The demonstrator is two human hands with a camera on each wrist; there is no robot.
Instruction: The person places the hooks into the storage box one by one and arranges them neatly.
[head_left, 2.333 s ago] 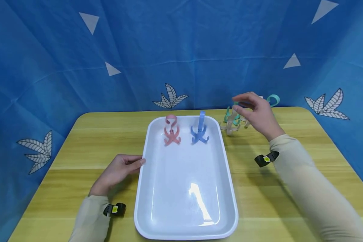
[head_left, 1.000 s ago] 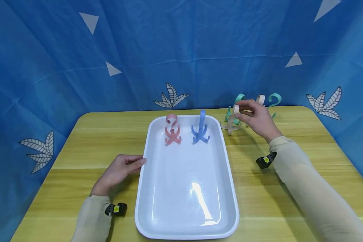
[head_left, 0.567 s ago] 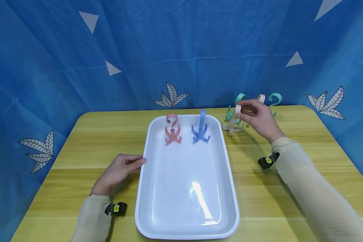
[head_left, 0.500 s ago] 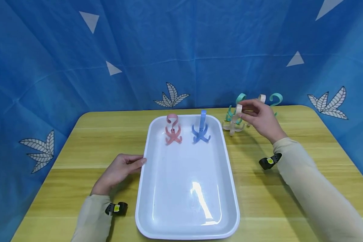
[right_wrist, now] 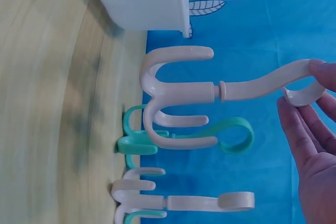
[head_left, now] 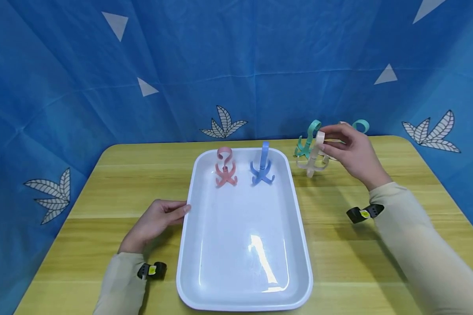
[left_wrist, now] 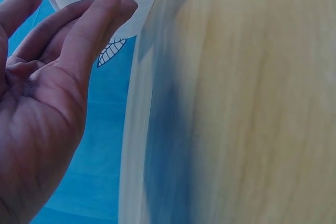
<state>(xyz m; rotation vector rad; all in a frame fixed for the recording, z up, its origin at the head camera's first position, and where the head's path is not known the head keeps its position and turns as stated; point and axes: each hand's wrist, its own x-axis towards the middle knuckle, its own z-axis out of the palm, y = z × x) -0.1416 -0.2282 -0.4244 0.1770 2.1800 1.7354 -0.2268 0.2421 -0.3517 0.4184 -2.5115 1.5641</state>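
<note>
My right hand (head_left: 352,151) pinches the curved top of a white four-prong hanging hook (head_left: 312,162) between thumb and fingers. In the right wrist view this hook (right_wrist: 194,92) hangs upright, its prongs apart from the tabletop. My left hand (head_left: 153,223) holds the left rim of a white tray (head_left: 244,218), thumb at the edge and fingers against the outer wall. Near the tray's far end stand a pink hook (head_left: 225,175) and a blue hook (head_left: 262,170).
Behind the held hook stands a green hook (head_left: 308,144). A second white hook (right_wrist: 194,203) stands near it, and another green hook (head_left: 361,126) is partly hidden by my right hand. The wooden table (head_left: 142,175) ends at a blue patterned cloth (head_left: 181,78).
My right hand has taken hold of the white hook's top and carried it up and to the right, off the table. My left hand stays at the tray's rim.
</note>
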